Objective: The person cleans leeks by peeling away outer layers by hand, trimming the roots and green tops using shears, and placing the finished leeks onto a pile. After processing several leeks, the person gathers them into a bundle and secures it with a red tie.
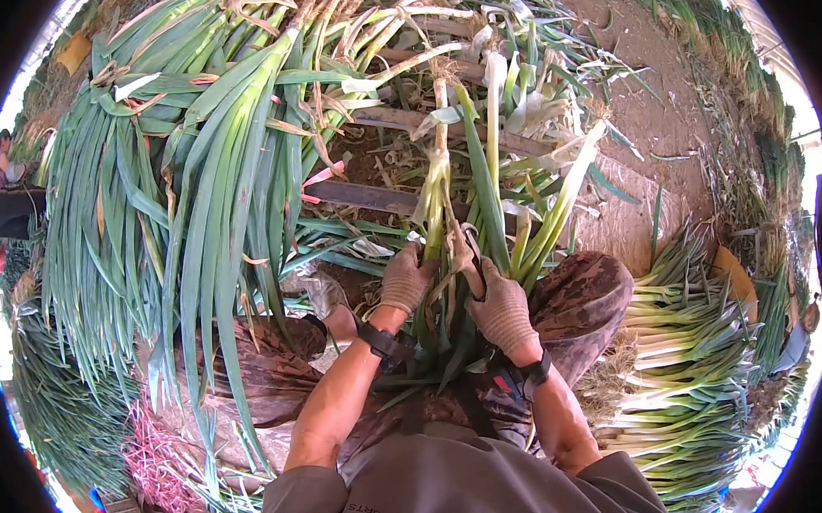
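My left hand (406, 280), in a striped work glove, is closed around a green onion (435, 187) that stands with its roots pointing away from me. Its leaves hang down between my knees. My gloved right hand (503, 307) grips a small curved metal tool (472, 258), whose kind I cannot make out, against withered leaves of this onion. Beside that hand more green onions (556, 209) lean outward with pale stems. Part of the right hand's grip is hidden by its own fingers.
At my left a big heap of untrimmed green onions (216, 192) rests on wooden slats (372, 197). Cleaned green onions (681, 355) lie stacked at my right. Pink ties (158, 460) lie at lower left. Peeled scraps cover the ground ahead. Another person (2, 169) is at far left.
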`<state>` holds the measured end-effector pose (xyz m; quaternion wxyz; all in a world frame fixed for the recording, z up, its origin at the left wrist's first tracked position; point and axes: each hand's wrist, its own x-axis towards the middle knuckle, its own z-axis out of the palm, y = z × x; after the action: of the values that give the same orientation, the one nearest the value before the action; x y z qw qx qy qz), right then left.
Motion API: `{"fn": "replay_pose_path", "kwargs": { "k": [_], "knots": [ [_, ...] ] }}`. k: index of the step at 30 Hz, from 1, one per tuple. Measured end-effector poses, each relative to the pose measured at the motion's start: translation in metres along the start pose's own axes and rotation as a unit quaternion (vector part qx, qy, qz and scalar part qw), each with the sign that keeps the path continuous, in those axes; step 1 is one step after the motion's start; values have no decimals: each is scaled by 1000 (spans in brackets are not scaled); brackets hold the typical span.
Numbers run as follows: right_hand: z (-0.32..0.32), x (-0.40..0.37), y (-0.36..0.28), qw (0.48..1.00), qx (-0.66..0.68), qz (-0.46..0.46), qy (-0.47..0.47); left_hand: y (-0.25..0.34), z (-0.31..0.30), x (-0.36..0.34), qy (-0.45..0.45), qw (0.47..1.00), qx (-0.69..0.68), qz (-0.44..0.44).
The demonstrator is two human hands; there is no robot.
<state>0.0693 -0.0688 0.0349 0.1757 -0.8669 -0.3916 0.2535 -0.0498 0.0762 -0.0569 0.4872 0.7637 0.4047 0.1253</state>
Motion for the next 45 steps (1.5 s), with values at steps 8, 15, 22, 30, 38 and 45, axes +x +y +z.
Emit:
{"fn": "replay_pose_path", "kwargs": {
  "k": [8, 15, 22, 30, 38, 45],
  "knots": [
    [-7, 45, -7, 1000, -9, 21, 9, -6, 2, 0, -14, 1000, -4, -8],
    [-13, 86, -15, 1000, -17, 15, 21, -6, -2, 0, -9, 999, -50, 1],
    [-15, 140, -21, 997, -51, 1, 62, -8, -9, 4, -58, 995, -84, -10],
    [-25, 219, -22, 994, -17, 6, 107, 1, -27, -1, -99, 979, -178, -10],
    [-19, 108, 4, 998, -4, -44, 33, 31, -34, 6, -11, 988, 156, -8],
    [-15, -27, -15, 994, 102, -23, -37, 43, -36, 26, 1, 960, 280, 23]
  ]
}}
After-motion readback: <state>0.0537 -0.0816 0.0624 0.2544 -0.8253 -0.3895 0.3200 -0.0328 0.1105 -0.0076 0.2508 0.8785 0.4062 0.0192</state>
